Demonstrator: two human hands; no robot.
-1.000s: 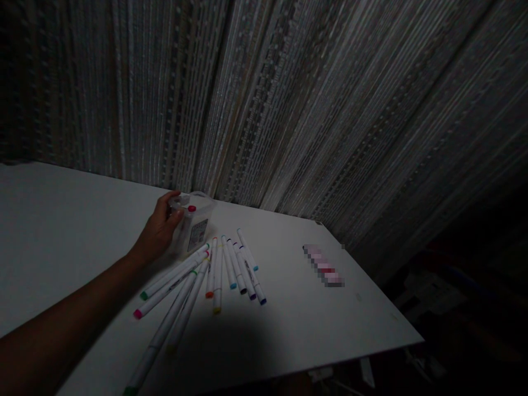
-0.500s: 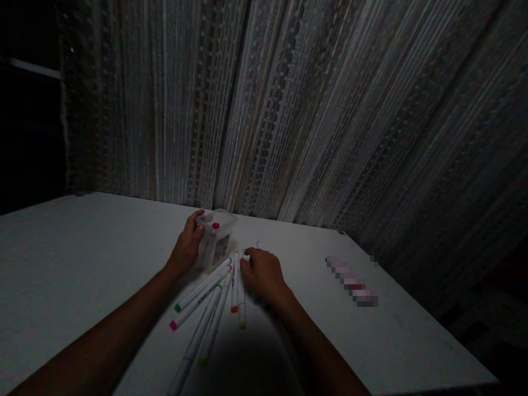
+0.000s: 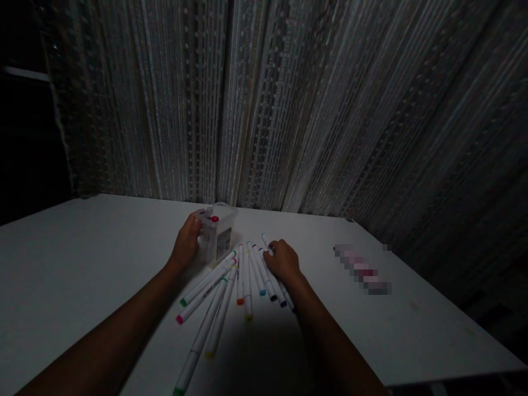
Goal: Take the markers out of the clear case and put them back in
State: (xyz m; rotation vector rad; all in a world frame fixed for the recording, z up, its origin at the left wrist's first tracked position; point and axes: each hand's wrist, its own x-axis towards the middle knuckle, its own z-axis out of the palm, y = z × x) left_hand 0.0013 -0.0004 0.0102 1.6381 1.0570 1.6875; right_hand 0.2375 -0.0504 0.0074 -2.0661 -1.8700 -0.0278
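Note:
My left hand (image 3: 187, 241) grips the near left side of a clear plastic container (image 3: 212, 242), thumb at its rim. A red-ended marker (image 3: 215, 219) shows in the container, which has a dark label on its side. Several white markers with coloured ends lie fanned out on the table, among them a pink-ended one (image 3: 198, 300) and an orange-ended one (image 3: 240, 275). At the right of the fan, my right hand (image 3: 284, 261) has its fingers curled on a marker with a light blue tip (image 3: 264, 238). Part of that marker is hidden behind the fingers.
The white table (image 3: 124, 231) extends to both sides. A blurred-out pinkish object (image 3: 363, 269) lies on its right part. Behind the far edge hangs a striped curtain (image 3: 247, 110). The room is dim.
My right hand has moved right across the markers, uncovering several blue-ended and dark-ended ones. My left hand still holds the container, which looks slightly turned. The view has shifted a little.

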